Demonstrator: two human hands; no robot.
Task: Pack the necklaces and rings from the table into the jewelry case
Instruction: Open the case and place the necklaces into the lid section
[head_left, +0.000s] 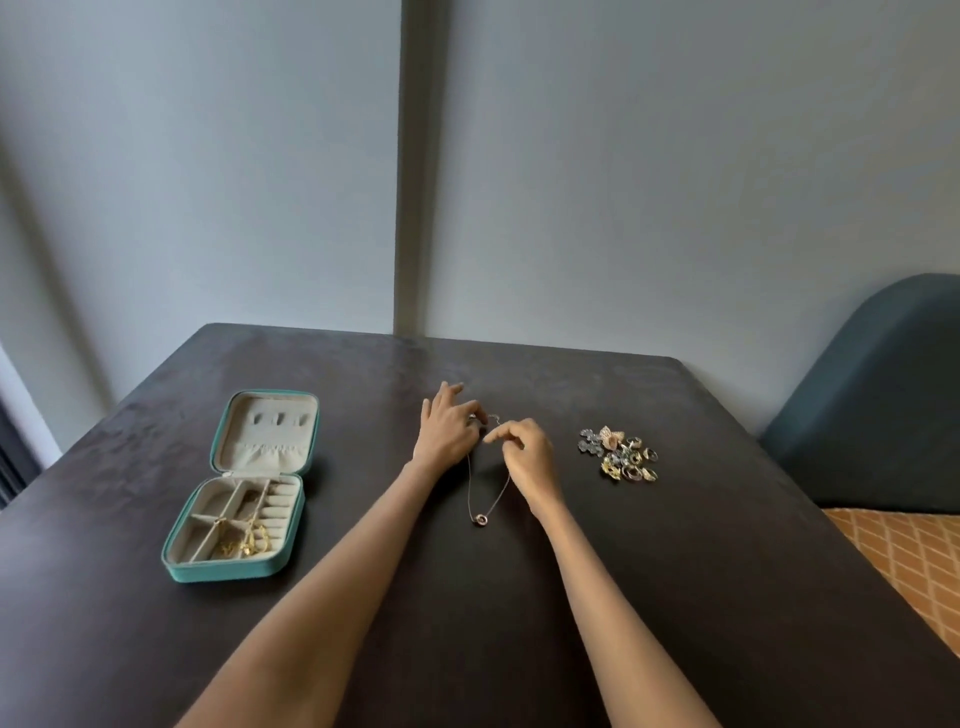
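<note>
A thin chain necklace with a small round pendant (481, 518) lies on the dark table (675, 597) between my hands. My left hand (447, 431) pinches one end of the chain near the clasp, and my right hand (527, 460) pinches the other end close by. The pendant rests on the table nearer me. A teal jewelry case (244, 488) lies open at the left, with gold necklaces (244, 540) in its front compartments. A pile of several rings (621, 454) sits to the right of my right hand.
The case lid (267, 431) lies flat toward the wall, showing a beige pocket. A grey wall runs along the table's far edge. A blue padded chair back (872, 395) and an orange patterned seat (904, 561) stand beyond the table's right edge.
</note>
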